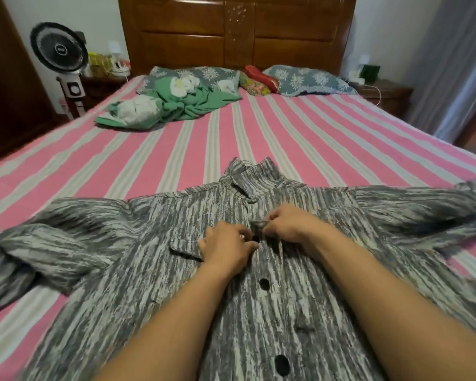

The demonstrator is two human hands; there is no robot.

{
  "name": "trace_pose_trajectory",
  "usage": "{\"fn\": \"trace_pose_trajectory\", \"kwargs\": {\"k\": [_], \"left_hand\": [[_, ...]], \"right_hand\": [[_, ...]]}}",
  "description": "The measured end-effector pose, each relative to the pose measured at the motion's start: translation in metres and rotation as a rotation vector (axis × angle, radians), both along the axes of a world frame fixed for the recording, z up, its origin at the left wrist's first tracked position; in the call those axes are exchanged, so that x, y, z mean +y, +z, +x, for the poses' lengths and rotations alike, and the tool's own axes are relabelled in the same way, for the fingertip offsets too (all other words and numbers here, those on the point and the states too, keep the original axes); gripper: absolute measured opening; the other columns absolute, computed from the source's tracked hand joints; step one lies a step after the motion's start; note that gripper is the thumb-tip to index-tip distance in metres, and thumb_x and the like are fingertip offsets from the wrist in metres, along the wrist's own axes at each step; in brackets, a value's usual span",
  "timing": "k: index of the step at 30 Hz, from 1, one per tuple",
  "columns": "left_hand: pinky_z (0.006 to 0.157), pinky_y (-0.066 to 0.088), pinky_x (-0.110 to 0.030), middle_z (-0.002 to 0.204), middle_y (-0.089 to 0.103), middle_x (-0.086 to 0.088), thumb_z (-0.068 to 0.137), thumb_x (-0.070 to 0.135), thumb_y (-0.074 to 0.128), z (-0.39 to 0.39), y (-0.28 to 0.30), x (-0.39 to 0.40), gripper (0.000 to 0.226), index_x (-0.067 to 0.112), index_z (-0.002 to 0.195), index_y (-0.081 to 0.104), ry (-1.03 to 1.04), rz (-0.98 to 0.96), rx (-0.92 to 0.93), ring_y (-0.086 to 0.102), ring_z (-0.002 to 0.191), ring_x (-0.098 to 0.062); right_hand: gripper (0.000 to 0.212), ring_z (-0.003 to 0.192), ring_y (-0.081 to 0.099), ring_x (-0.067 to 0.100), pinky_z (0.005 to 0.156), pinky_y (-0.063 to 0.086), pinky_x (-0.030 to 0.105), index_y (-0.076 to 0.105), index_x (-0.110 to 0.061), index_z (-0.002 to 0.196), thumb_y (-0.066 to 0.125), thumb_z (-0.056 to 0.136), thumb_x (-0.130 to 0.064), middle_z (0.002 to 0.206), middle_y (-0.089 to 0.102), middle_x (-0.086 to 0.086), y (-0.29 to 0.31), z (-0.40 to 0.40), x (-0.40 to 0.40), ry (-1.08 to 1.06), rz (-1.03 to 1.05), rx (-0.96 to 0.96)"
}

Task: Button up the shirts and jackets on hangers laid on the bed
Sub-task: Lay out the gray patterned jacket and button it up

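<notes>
Shirt, grey-streaked, is laid flat on bed, placket running toward the viewer. Black button is pinched by left hand; placket edge, immed. right of it, is gripped by right hand. Buttonhole is to be drawn left over button.

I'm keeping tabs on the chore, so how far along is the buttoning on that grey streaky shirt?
Partway. Two black buttons lower down the grey shirt look fastened. The left hand and right hand are pinching the front edges together at a button near the chest. The small button under the collar seems left to do. No other shirts or jackets are in view, so the rest can't be judged.
</notes>
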State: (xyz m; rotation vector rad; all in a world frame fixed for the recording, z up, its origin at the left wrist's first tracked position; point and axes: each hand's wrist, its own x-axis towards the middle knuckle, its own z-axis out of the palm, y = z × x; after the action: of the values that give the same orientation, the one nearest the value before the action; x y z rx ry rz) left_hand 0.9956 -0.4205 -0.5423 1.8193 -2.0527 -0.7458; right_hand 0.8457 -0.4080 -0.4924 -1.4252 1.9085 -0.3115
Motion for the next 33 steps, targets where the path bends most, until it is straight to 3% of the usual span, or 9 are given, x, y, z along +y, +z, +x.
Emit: {"fn": "trace_pose_trajectory", "kwargs": {"k": [2, 5, 10, 14, 18, 22, 25, 29, 33], "left_hand": [[0.095, 0.031, -0.044, 0.116, 0.065, 0.01, 0.086, 0.052, 0.074, -0.002, -0.008, -0.005, 0.009, 0.044, 0.091, 0.072, 0.032, -0.03, 0.056, 0.048, 0.119, -0.022], [0.094, 0.034, -0.044, 0.1, 0.066, 0.01, 0.086, 0.049, 0.074, -0.006, -0.012, -0.012, 0.023, 0.034, 0.073, 0.063, 0.008, -0.041, 0.029, 0.049, 0.109, -0.02], [0.08, 0.047, -0.037, 0.087, 0.062, 0.003, 0.094, 0.024, 0.069, -0.013, 0.0, -0.001, 0.017, 0.027, 0.079, 0.062, -0.08, -0.169, 0.023, 0.059, 0.092, -0.021], [0.06, 0.046, -0.033, 0.077, 0.061, 0.005, 0.093, -0.003, 0.054, -0.014, 0.008, 0.012, 0.028, 0.02, 0.082, 0.063, -0.082, -0.276, 0.023, 0.059, 0.07, -0.015], [0.056, 0.038, -0.028, 0.07, 0.054, 0.008, 0.096, 0.001, 0.053, -0.014, 0.014, 0.011, 0.027, 0.02, 0.08, 0.062, -0.043, -0.239, 0.017, 0.05, 0.063, -0.006], [0.072, 0.062, -0.041, 0.073, 0.071, -0.003, 0.093, 0.01, 0.07, -0.009, 0.013, -0.002, 0.018, 0.012, 0.076, 0.069, 0.122, 0.153, 0.447, 0.071, 0.066, -0.018], [0.081, 0.063, -0.047, 0.083, 0.069, -0.018, 0.093, -0.007, 0.064, -0.008, 0.015, -0.004, 0.009, -0.006, 0.086, 0.069, 0.281, 0.428, 0.822, 0.068, 0.066, -0.025], [0.078, 0.061, -0.037, 0.091, 0.066, -0.022, 0.094, -0.011, 0.059, -0.008, 0.015, -0.002, 0.009, -0.01, 0.091, 0.067, 0.351, 0.5, 0.967, 0.065, 0.066, -0.024], [0.081, 0.061, -0.041, 0.087, 0.068, -0.02, 0.095, -0.009, 0.059, -0.011, 0.011, -0.002, 0.01, -0.007, 0.093, 0.069, 0.362, 0.473, 0.945, 0.064, 0.068, -0.025]], "right_hand": [[0.012, 0.064, 0.055, 0.013, 0.053, 0.044, 0.023, 0.067, -0.015, 0.093, 0.057, 0.099, -0.017, 0.085, 0.064, 0.004, -0.014, -0.002, 0.004, 0.044, -0.031, 0.008], [0.011, 0.077, 0.06, 0.019, 0.068, 0.047, 0.032, 0.067, -0.017, 0.099, 0.057, 0.1, -0.021, 0.096, 0.07, 0.009, -0.007, -0.012, 0.002, 0.132, -0.066, 0.001], [0.014, 0.075, 0.055, 0.013, 0.064, 0.044, 0.026, 0.06, -0.024, 0.098, 0.049, 0.105, -0.029, 0.095, 0.065, 0.0, -0.001, -0.011, 0.005, 0.232, -0.011, 0.077], [0.02, 0.079, 0.052, 0.014, 0.065, 0.041, 0.028, 0.057, -0.02, 0.092, 0.045, 0.107, -0.026, 0.094, 0.06, -0.001, 0.009, -0.009, 0.011, 0.08, -0.163, -0.011], [0.018, 0.075, 0.05, 0.013, 0.064, 0.037, 0.027, 0.062, -0.013, 0.092, 0.05, 0.104, -0.018, 0.091, 0.059, 0.0, 0.01, 0.0, 0.01, 0.094, -0.238, -0.026], [0.016, 0.07, 0.05, 0.01, 0.062, 0.037, 0.026, 0.062, -0.018, 0.088, 0.054, 0.102, -0.015, 0.084, 0.058, -0.003, 0.0, 0.001, 0.005, 0.084, -0.074, -0.005], [0.026, 0.086, 0.059, 0.017, 0.073, 0.042, 0.029, 0.064, -0.013, 0.124, 0.059, 0.1, -0.017, 0.106, 0.067, 0.004, -0.001, -0.004, -0.003, 0.02, -0.054, -0.054], [0.028, 0.07, 0.057, 0.014, 0.056, 0.039, 0.026, 0.062, -0.014, 0.127, 0.061, 0.099, -0.018, 0.094, 0.066, 0.004, -0.002, -0.004, -0.002, -0.055, -0.021, -0.155], [0.025, 0.084, 0.061, 0.016, 0.066, 0.041, 0.028, 0.064, -0.017, 0.122, 0.062, 0.097, -0.015, 0.104, 0.068, 0.005, -0.007, -0.001, -0.003, -0.069, -0.048, -0.132]]}}
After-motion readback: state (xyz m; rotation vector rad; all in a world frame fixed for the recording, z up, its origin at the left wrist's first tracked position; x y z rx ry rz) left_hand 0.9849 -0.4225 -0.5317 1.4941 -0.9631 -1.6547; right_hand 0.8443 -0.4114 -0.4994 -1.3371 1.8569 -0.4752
